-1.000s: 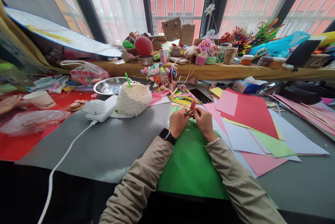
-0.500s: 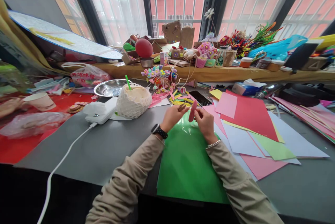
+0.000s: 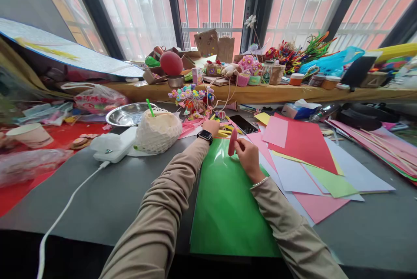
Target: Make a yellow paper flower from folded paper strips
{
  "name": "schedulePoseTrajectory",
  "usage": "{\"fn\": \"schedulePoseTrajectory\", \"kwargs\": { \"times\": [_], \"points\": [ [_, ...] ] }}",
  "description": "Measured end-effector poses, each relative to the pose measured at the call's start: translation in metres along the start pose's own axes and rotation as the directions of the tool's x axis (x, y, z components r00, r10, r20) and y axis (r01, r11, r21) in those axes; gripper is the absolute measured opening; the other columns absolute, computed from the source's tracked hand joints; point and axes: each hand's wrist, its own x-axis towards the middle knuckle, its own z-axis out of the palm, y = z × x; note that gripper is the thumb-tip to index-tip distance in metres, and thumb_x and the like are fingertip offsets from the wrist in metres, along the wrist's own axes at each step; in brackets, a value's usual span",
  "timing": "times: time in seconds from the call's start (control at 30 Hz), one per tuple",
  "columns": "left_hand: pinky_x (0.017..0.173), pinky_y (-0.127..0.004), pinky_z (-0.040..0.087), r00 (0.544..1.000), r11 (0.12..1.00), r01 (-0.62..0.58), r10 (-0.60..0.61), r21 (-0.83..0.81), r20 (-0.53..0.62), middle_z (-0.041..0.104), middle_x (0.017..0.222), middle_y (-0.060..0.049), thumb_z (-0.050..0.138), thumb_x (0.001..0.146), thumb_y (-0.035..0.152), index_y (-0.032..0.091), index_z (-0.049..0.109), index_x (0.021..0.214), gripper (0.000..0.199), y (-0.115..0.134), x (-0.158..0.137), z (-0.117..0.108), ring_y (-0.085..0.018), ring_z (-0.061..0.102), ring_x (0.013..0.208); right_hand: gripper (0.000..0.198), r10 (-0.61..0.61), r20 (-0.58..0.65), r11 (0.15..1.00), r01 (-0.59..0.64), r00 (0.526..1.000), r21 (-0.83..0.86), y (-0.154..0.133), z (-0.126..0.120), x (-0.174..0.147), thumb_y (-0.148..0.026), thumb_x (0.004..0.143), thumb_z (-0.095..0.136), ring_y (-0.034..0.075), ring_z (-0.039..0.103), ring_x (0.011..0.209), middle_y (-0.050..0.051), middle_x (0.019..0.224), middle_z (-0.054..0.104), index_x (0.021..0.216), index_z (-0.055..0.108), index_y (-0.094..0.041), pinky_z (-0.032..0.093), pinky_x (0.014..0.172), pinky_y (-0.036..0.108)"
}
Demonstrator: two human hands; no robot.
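My right hand (image 3: pixel 246 155) is closed, pinching a flat pink piece (image 3: pixel 232 141) that stands on edge above the shiny green sheet (image 3: pixel 234 209). The piece's exact kind I cannot make out. My left hand (image 3: pixel 211 127), below a dark watch, reaches forward to the yellow and pink paper strips (image 3: pixel 228 131) in front of a bunch of small colourful flowers (image 3: pixel 192 98). The fingers of that hand are hidden behind its back. Just right of the strips lies a black phone (image 3: pixel 243 124).
Left of the green sheet are a net-wrapped coconut (image 3: pixel 158 130) with a green straw, a metal bowl (image 3: pixel 125 114) and a white charger (image 3: pixel 114 148) with a cable. Coloured paper (image 3: pixel 302 144) spreads to the right. Crafts line the wooden ledge (image 3: pixel 270 93) behind.
My left hand has moved forward, away from the pink piece, to the paper strips. The right hand still holds the pink piece in nearly the same place. The view has shifted slightly.
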Motion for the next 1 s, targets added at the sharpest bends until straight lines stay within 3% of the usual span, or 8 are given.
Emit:
{"fn": "schedulePoseTrajectory", "kwargs": {
  "times": [0.13, 0.37, 0.5, 0.63, 0.8, 1.0],
  "points": [
    [0.070, -0.032, 0.043, 0.999, 0.998, -0.047, 0.048, 0.034, -0.017, 0.063, 0.082, -0.018, 0.041, 0.080, 0.013, 0.008, 0.064, 0.086, 0.024, -0.002, -0.005, -0.008, -0.024, 0.060, 0.084, 0.025, 0.006, -0.009, 1.000, -0.006, 1.000, 0.002, 0.000, 0.000, 0.000, -0.029, 0.076, 0.043, 0.013, 0.053, 0.055, 0.004, 0.062, 0.061, 0.072, 0.063, -0.014, 0.037, 0.054, 0.023],
    [0.068, -0.031, 0.042, 0.993, 0.990, -0.066, 0.077, 0.126, -0.084, 0.063, 0.083, -0.018, 0.033, 0.083, 0.010, 0.005, 0.063, 0.086, 0.030, -0.027, -0.033, -0.048, -0.023, 0.059, 0.083, 0.027, 0.000, -0.070, 0.999, 0.003, 0.998, 0.052, 0.000, -0.001, 0.001, -0.032, 0.077, 0.044, 0.013, 0.052, 0.053, 0.004, 0.060, 0.061, 0.076, 0.063, -0.013, 0.038, 0.054, 0.023],
    [0.063, -0.029, 0.041, 0.992, 0.988, -0.083, 0.094, 0.130, -0.087, 0.064, 0.079, -0.015, 0.042, 0.081, 0.022, 0.009, 0.063, 0.085, 0.025, -0.021, -0.062, -0.048, -0.023, 0.059, 0.076, 0.028, 0.051, -0.085, 0.997, -0.045, 0.995, 0.065, 0.001, -0.001, 0.001, -0.033, 0.077, 0.043, 0.014, 0.053, 0.052, 0.004, 0.059, 0.061, 0.077, 0.063, -0.014, 0.038, 0.052, 0.024],
    [0.057, -0.027, 0.040, 0.994, 0.993, -0.110, 0.111, -0.032, 0.023, 0.065, 0.074, -0.012, 0.052, 0.071, 0.044, 0.018, 0.067, 0.076, 0.031, -0.008, -0.081, -0.033, -0.022, 0.060, 0.069, 0.028, 0.055, -0.042, 0.998, -0.055, 0.998, -0.001, 0.003, 0.000, 0.001, -0.032, 0.076, 0.042, 0.014, 0.054, 0.053, 0.004, 0.060, 0.062, 0.072, 0.063, -0.014, 0.036, 0.053, 0.024],
    [0.057, -0.027, 0.039, 1.000, 0.982, 0.012, -0.007, -0.191, 0.027, 0.065, 0.078, -0.011, 0.049, 0.071, 0.049, 0.018, 0.066, 0.080, 0.037, 0.000, -0.083, -0.026, -0.024, 0.060, 0.074, 0.028, 0.064, -0.016, 0.997, -0.065, 0.998, -0.040, 0.003, 0.000, 0.002, -0.032, 0.077, 0.041, 0.014, 0.054, 0.054, 0.004, 0.060, 0.062, 0.070, 0.063, -0.015, 0.035, 0.053, 0.024],
    [0.060, -0.025, 0.039, 0.993, 0.919, 0.082, -0.042, -0.385, 0.111, 0.064, 0.075, -0.008, 0.053, 0.067, 0.046, 0.017, 0.065, 0.077, 0.033, 0.014, -0.083, -0.020, -0.019, 0.058, 0.071, 0.028, 0.063, -0.020, 0.998, -0.064, 0.998, -0.029, 0.004, 0.000, 0.002, -0.032, 0.076, 0.041, 0.015, 0.055, 0.054, 0.005, 0.062, 0.063, 0.072, 0.063, -0.015, 0.036, 0.054, 0.024]
  ]
}}
